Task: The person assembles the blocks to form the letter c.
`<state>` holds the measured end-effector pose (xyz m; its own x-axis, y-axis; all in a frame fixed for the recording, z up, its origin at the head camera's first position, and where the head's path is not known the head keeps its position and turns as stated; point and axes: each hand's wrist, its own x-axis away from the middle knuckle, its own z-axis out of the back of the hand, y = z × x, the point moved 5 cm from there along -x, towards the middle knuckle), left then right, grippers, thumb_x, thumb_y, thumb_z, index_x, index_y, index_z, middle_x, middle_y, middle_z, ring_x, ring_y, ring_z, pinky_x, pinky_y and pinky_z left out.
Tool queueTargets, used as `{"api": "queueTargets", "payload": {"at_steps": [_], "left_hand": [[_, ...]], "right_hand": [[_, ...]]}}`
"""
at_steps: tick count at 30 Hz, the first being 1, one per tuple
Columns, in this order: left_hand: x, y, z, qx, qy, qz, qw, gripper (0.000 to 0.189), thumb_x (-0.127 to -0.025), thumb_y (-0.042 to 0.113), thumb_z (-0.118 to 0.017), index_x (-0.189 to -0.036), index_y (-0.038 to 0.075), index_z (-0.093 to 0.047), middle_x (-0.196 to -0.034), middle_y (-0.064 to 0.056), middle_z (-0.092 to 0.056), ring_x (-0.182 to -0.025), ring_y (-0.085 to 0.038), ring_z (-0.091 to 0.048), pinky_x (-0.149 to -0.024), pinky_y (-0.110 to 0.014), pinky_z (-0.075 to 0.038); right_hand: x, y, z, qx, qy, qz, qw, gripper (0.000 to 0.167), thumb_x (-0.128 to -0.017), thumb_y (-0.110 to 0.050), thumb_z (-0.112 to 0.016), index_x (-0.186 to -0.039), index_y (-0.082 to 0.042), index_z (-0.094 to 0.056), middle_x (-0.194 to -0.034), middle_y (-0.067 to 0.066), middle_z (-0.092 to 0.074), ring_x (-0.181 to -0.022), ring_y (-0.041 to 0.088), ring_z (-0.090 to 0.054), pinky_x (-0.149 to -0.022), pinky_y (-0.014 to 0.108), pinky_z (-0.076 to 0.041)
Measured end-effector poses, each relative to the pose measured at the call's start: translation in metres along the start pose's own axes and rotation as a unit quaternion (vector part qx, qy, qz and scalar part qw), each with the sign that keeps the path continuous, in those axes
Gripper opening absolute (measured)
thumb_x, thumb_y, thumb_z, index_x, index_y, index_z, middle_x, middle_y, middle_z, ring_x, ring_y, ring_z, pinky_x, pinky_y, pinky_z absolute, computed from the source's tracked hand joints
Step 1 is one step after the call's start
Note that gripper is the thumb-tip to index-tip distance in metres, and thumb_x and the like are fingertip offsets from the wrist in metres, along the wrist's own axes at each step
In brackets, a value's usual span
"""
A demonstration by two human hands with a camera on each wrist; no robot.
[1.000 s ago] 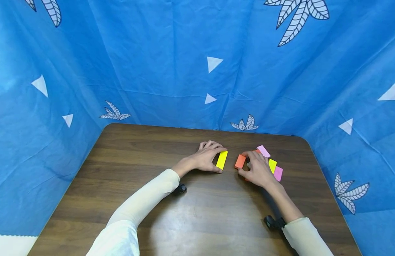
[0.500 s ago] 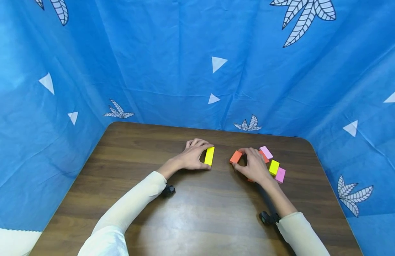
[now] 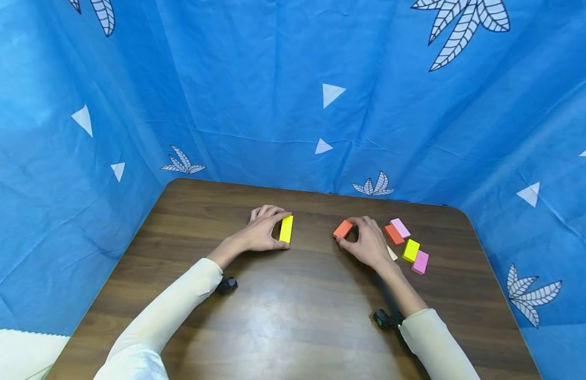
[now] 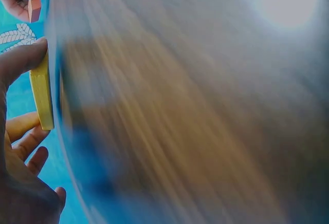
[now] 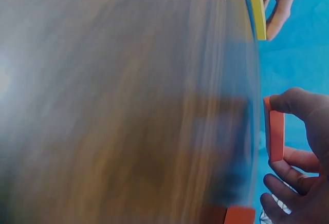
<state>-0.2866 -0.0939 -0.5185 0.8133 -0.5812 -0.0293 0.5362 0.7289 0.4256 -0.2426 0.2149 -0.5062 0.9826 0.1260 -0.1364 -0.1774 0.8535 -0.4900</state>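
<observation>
In the head view my left hand (image 3: 261,233) pinches a yellow block (image 3: 286,229) by its two ends, between thumb and fingertips. The left wrist view shows the same yellow block (image 4: 42,94) upright between thumb and fingers, very close to the tabletop. To its right, my right hand (image 3: 367,244) pinches an orange block (image 3: 342,229), tilted in the head view. The right wrist view has this orange block (image 5: 276,129) between thumb and fingertips, apart from the yellow block. Whether either block touches the table, I cannot tell.
Right of my right hand lie another orange block (image 3: 394,235), a light pink block (image 3: 400,228), a yellow block (image 3: 410,250), a darker pink block (image 3: 420,262) and a partly hidden pale block (image 3: 392,253). A blue curtain (image 3: 255,95) surrounds the brown wooden table (image 3: 293,306).
My left hand has carried the yellow block leftward. The right hand has shifted left with the orange block, uncovering more of the blocks beside it. The head view has turned slightly left.
</observation>
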Motion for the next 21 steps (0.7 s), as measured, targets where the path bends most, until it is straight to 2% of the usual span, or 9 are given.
{"api": "queueTargets", "payload": {"at_steps": [12,18,21], "left_hand": [[0.017,-0.012,0.006,-0.008,-0.003,-0.005,0.9999,0.095,-0.085,0.056,-0.086,-0.164,0.021,-0.047,-0.160,-0.004,-0.051,-0.153,-0.029,-0.038,-0.124,-0.063,-0.019],[0.024,-0.019,0.009,-0.002,-0.001,0.002,1.0000,0.095,-0.086,0.056,-0.085,-0.165,0.021,-0.045,-0.163,-0.005,-0.049,-0.155,-0.030,-0.037,-0.125,-0.064,-0.018],[0.026,-0.022,0.011,0.001,0.000,0.010,0.9999,0.095,-0.087,0.056,-0.084,-0.166,0.021,-0.043,-0.164,-0.005,-0.048,-0.156,-0.031,-0.036,-0.125,-0.064,-0.017]], "right_hand": [[-0.013,-0.017,-0.018,-0.013,-0.001,-0.027,0.9996,0.067,-0.088,-0.046,-0.084,-0.137,-0.003,-0.067,-0.133,0.020,-0.067,-0.124,0.040,-0.060,-0.108,0.058,-0.049],[-0.018,-0.027,-0.025,-0.025,0.002,-0.030,0.9993,0.065,-0.088,-0.046,-0.085,-0.135,-0.005,-0.069,-0.132,0.018,-0.068,-0.125,0.039,-0.060,-0.109,0.056,-0.049],[-0.022,-0.031,-0.028,-0.025,0.007,-0.035,0.9991,0.065,-0.088,-0.047,-0.084,-0.135,-0.005,-0.069,-0.130,0.017,-0.068,-0.121,0.037,-0.060,-0.105,0.054,-0.050]]}}
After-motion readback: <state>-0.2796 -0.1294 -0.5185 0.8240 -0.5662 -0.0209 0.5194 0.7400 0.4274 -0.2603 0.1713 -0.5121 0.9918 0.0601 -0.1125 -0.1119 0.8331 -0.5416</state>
